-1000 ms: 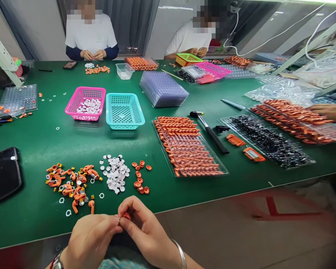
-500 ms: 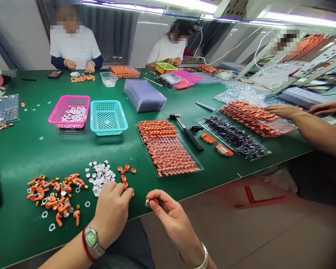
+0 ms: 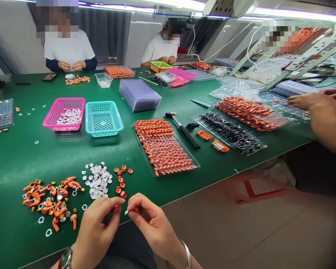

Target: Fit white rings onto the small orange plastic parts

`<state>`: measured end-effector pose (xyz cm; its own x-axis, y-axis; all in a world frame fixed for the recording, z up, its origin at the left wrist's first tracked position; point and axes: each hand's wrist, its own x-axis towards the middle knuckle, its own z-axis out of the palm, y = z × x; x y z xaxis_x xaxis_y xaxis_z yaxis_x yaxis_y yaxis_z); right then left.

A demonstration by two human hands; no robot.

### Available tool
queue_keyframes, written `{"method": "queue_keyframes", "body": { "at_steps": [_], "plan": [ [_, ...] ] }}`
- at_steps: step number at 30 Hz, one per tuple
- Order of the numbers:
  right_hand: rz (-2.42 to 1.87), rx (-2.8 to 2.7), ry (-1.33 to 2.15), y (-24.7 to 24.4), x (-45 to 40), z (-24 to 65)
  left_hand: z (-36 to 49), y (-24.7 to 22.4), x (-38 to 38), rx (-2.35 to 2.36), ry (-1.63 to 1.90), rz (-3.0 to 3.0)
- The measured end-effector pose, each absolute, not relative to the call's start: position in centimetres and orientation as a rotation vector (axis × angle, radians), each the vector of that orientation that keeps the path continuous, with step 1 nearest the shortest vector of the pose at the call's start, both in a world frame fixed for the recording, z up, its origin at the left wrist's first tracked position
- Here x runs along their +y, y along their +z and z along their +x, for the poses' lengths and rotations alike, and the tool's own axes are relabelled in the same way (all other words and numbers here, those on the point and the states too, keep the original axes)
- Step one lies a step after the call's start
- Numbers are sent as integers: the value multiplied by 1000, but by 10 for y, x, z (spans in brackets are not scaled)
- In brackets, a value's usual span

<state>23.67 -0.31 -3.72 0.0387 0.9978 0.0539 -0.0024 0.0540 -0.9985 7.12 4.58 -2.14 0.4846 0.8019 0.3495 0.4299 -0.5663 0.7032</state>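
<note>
One small orange plastic piece with a silvery end (image 3: 126, 213) sits pinched between the thumb and forefinger of your right hand (image 3: 158, 231), its silvery end poking past those fingertips toward your left hand (image 3: 96, 228). Your left thumb and forefinger curl near it, just apart from the piece (whether they grip anything, I cannot tell). Beyond your left fingertips lie round orange plastic caps (image 3: 120, 179), beside a pile of white discs (image 3: 99, 183) on the green tabletop (image 3: 58, 153). Orange stemmed plastic parts (image 3: 62, 192) lie heaped farther left.
</note>
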Motion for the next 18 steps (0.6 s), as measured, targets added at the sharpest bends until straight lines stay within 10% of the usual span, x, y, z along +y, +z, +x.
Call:
{"method": "queue_keyframes", "body": {
  "at_steps": [18],
  "plan": [
    [-1271,-1503,1276,-17,2,198,16,-18,11,1094,1084,1676]
  ]
}}
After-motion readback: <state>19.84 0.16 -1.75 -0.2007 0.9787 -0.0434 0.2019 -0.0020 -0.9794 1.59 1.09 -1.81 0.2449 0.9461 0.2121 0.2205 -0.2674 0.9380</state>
